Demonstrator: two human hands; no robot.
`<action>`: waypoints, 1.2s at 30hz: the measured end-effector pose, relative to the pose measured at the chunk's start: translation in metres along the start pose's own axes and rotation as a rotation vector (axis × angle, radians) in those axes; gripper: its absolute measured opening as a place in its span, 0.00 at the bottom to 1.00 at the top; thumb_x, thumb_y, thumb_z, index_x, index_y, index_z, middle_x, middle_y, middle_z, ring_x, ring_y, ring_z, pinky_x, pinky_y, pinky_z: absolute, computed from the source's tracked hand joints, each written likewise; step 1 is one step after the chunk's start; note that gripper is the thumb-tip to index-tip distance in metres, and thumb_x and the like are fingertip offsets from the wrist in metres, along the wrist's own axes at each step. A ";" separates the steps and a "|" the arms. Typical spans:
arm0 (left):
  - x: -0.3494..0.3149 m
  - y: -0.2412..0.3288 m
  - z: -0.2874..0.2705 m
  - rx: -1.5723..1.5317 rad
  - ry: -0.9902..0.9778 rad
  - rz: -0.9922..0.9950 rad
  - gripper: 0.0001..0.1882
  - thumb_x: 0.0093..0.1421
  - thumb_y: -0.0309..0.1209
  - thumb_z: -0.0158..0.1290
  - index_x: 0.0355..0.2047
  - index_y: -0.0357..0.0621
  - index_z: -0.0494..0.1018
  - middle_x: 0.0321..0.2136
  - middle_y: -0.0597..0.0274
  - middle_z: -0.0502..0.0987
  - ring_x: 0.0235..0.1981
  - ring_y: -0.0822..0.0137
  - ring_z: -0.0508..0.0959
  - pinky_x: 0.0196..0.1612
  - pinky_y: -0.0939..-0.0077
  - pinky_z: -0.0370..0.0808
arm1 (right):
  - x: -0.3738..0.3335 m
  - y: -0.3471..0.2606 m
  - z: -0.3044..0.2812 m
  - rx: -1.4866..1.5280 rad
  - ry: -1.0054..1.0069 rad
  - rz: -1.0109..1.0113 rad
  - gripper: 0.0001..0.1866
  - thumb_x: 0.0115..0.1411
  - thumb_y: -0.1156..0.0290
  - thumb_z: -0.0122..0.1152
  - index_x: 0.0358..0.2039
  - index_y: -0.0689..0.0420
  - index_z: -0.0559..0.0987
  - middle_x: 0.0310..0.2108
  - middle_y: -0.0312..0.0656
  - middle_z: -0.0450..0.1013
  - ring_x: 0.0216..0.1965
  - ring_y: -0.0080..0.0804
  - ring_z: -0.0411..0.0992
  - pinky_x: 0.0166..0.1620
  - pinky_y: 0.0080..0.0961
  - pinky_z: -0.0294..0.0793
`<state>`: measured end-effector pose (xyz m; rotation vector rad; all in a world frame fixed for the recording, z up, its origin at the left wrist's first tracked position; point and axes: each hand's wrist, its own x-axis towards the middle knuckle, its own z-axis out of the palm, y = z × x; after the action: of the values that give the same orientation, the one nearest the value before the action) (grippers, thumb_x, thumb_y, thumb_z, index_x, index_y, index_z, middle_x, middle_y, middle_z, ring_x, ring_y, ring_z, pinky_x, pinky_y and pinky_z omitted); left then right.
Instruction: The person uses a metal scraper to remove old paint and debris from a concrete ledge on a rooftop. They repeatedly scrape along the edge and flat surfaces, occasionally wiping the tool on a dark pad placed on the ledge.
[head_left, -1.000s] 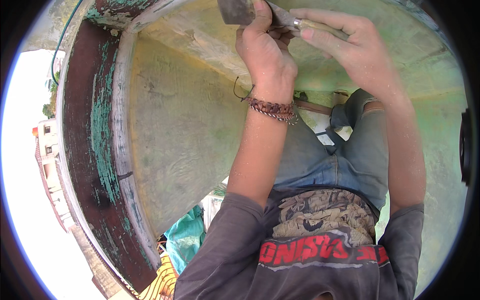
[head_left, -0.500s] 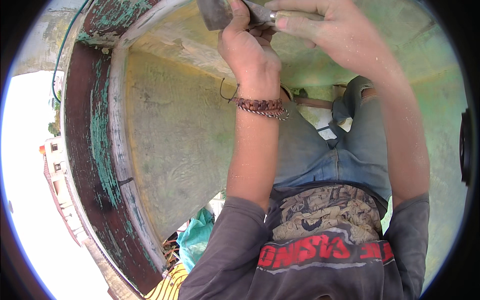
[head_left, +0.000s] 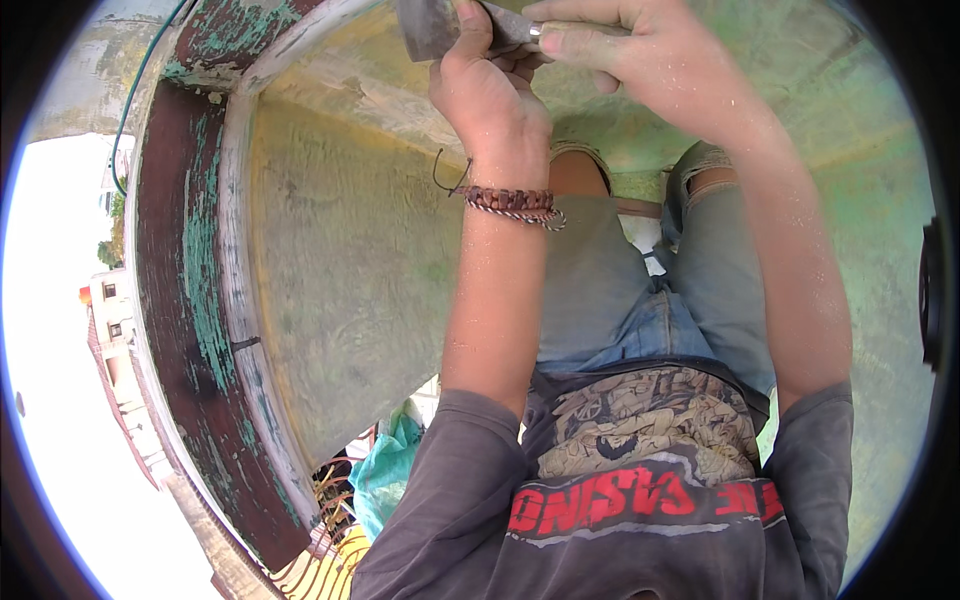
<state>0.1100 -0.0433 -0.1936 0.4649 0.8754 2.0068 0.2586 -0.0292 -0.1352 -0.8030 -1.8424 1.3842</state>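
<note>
At the top of the head view, my two hands are on one putty knife, its wide grey blade to the left and a small silvery collar at the handle end. My left hand wraps the narrowing part of the blade from below, with the thumb lying across its face. Fingers of my right hand are closed around the handle, mostly covering it. Pale dust specks both hands and forearms. A braided bracelet circles my left wrist. The blade's upper end runs out of the picture.
A worn greenish-yellow wall stands at the left, beside a dark red wooden frame with peeling green paint. A teal plastic bag hangs or lies near curved yellow bars below. My jeans-clad legs are bent under my arms.
Both hands and the putty knife have shifted slightly left in the picture, keeping their hold. My left thigh and bare knee now show more beside the left wrist.
</note>
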 end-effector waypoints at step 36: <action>0.004 0.002 -0.008 0.039 -0.031 0.045 0.18 0.71 0.34 0.50 0.55 0.36 0.64 0.47 0.56 0.72 0.50 0.63 0.73 0.54 0.62 0.73 | 0.007 0.012 0.006 -0.083 0.043 -0.075 0.19 0.60 0.70 0.58 0.47 0.69 0.80 0.38 0.59 0.80 0.41 0.40 0.80 0.46 0.31 0.77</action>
<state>0.1021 -0.0441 -0.1975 0.5399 0.8933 2.0211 0.2507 -0.0237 -0.1466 -0.7910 -1.8883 1.2415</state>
